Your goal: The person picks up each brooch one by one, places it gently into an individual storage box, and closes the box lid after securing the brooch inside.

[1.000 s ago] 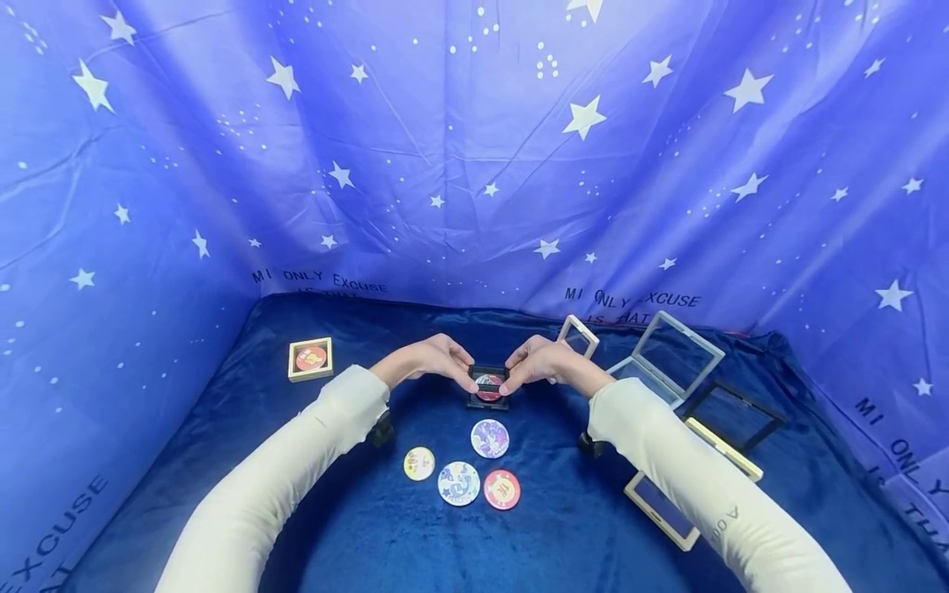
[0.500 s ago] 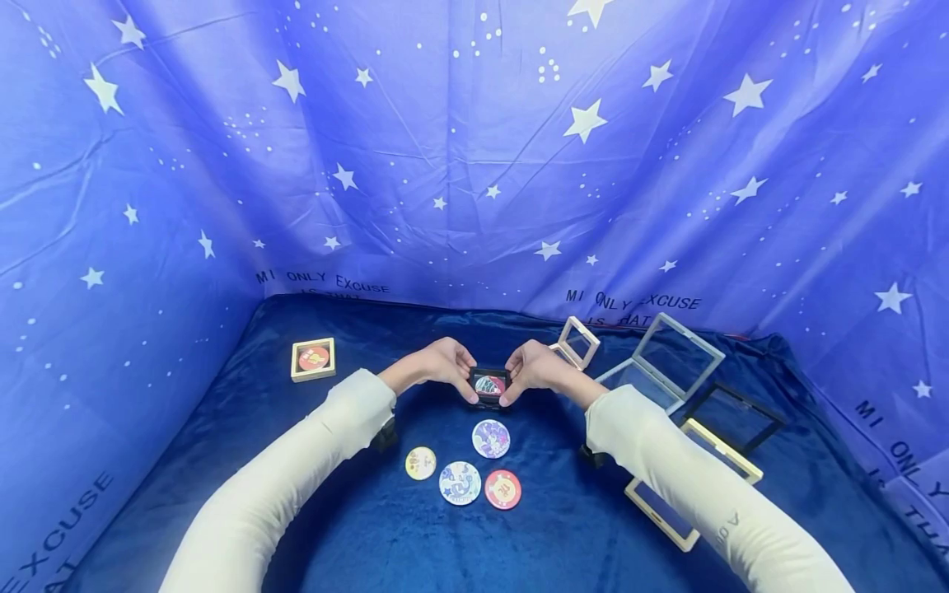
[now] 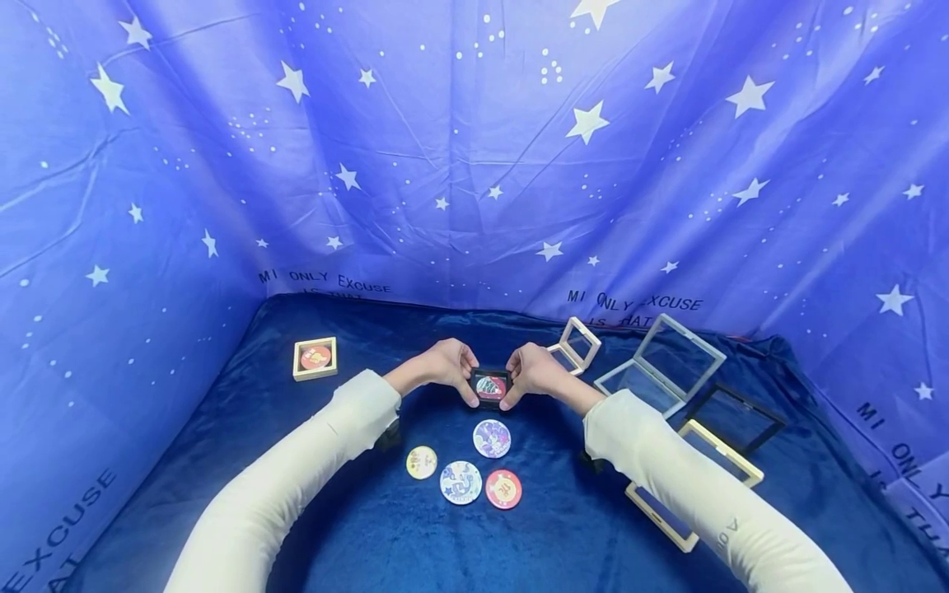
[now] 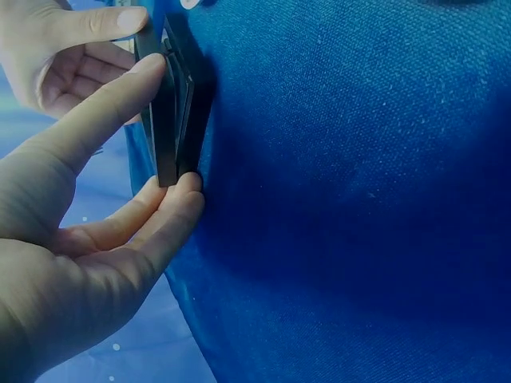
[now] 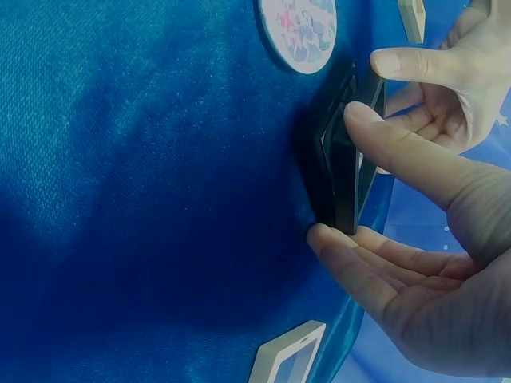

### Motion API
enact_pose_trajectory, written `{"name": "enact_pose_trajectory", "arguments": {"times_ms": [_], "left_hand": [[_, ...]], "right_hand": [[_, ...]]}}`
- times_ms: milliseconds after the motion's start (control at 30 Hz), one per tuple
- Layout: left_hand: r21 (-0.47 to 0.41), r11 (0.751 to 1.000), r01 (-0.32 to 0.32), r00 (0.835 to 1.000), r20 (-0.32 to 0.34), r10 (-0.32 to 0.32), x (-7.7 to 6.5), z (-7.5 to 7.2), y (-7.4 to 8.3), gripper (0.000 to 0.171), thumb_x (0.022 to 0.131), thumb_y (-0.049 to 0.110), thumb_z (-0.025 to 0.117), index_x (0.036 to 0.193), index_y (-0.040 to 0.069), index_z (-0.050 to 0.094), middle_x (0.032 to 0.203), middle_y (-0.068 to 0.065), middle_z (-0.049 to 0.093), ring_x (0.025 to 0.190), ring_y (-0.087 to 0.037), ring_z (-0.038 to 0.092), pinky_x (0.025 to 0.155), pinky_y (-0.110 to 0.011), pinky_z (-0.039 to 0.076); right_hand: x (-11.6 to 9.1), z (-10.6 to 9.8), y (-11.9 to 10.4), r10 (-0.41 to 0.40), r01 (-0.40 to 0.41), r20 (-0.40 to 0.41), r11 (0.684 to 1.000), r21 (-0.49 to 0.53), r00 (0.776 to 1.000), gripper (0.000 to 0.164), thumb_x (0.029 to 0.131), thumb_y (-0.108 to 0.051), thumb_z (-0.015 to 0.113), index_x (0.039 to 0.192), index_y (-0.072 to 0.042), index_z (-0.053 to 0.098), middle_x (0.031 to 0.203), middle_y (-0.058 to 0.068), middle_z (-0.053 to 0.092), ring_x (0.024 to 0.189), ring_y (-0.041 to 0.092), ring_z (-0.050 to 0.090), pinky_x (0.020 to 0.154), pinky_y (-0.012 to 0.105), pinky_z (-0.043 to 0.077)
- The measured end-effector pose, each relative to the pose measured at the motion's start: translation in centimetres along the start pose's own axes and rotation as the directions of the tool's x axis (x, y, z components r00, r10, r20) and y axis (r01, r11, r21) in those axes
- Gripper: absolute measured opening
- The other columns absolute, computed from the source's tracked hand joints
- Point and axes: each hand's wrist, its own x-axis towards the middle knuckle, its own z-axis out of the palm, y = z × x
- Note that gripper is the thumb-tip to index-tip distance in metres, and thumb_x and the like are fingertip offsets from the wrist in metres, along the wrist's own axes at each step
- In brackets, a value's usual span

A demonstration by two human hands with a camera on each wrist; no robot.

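Head view: L hand [image 3: 451, 367] & R hand [image 3: 532, 372] pinch black case [image 3: 491, 403] betw. them, one each side. Prob. part-way: red-white badge [image 3: 491, 387] inside, but wrist views show case halves ajar. Gold case [image 3: 315, 374] w/ orange badge [image 3: 315, 357], well left of black case, looks done. Remaining: purple badge [image 3: 492, 439], yellow badge [image 3: 422, 463], blue badge [image 3: 461, 483], red badge [image 3: 503, 489] loose on its near side; pink case [image 3: 581, 346], grey case [image 3: 660, 378] open to its right. Black case: small, plain dark frame, halves in narrow V.

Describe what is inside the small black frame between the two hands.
Within the black frame, a patterned, partly red badge shows in the head view. Its back and anything behind it are hidden.
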Motion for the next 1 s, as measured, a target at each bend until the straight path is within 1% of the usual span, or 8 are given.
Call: {"name": "enact_pose_trajectory", "arguments": {"times_ms": [233, 367, 600, 833, 1000], "left_hand": [[0.0, 1.0, -0.006, 1.0, -0.026, 0.006, 0.26, 0.19, -0.4, 0.062, 0.057, 0.013, 0.101, 0.109, 0.001, 0.067, 0.094, -0.003, 0.069, 0.085, -0.011, 0.063, 0.083, -0.024, 0.054], [0.007, 1.0, -0.016, 0.999, -0.032, 0.017, 0.34, 0.26, -0.45, 0.063, 0.057, 0.012, 0.101, 0.109, 0.001, 0.067, 0.092, -0.002, 0.069, 0.084, -0.011, 0.063, 0.083, -0.024, 0.054], [0.015, 1.0, -0.023, 0.999, -0.044, 0.024, 0.12, 0.17, -0.24, 0.064, 0.057, 0.011, 0.101, 0.11, -0.001, 0.067, 0.097, -0.006, 0.07, 0.085, -0.012, 0.063, 0.084, -0.026, 0.055], [0.065, 0.997, -0.034, 0.997, -0.066, 0.038, 0.0, 0.43, -0.15, 0.064, 0.057, 0.013, 0.101, 0.109, 0.0, 0.067, 0.095, -0.005, 0.069, 0.085, -0.012, 0.063, 0.084, -0.026, 0.055], [0.096, 0.994, -0.052, 0.995, -0.074, 0.059, 0.22, 0.66, -0.24, 0.063, 0.056, 0.014, 0.102, 0.107, 0.001, 0.067, 0.094, -0.004, 0.068, 0.085, -0.012, 0.061, 0.083, -0.026, 0.055]], "right_hand": [[-0.02, 0.15, 0.08, -0.015, 0.015, -0.022, 1.0, 0.003, 1.0, 0.064, 0.057, -0.013, 0.1, 0.109, 0.006, 0.069, 0.089, 0.008, 0.073, 0.078, 0.016, 0.064, 0.077, 0.031, 0.056], [-0.03, 0.26, -0.01, -0.023, 0.022, -0.04, 1.0, -0.019, 0.999, 0.065, 0.056, -0.015, 0.101, 0.108, 0.006, 0.069, 0.085, 0.008, 0.072, 0.075, 0.016, 0.063, 0.075, 0.031, 0.056], [-0.05, 0.34, -0.34, -0.028, 0.025, -0.053, 0.999, -0.048, 0.998, 0.066, 0.056, -0.016, 0.101, 0.109, 0.007, 0.069, 0.087, 0.009, 0.073, 0.076, 0.018, 0.065, 0.077, 0.034, 0.057], [-0.02, 0.53, -0.37, -0.029, 0.024, -0.07, 0.997, -0.074, 0.997, 0.069, 0.054, -0.017, 0.102, 0.11, 0.006, 0.069, 0.091, 0.01, 0.074, 0.082, 0.019, 0.067, 0.083, 0.037, 0.058], [-0.09, 0.73, -0.3, -0.035, 0.027, -0.087, 0.995, -0.097, 0.996, 0.068, 0.053, -0.017, 0.102, 0.108, 0.005, 0.069, 0.09, 0.01, 0.074, 0.081, 0.02, 0.067, 0.082, 0.038, 0.058]]}}
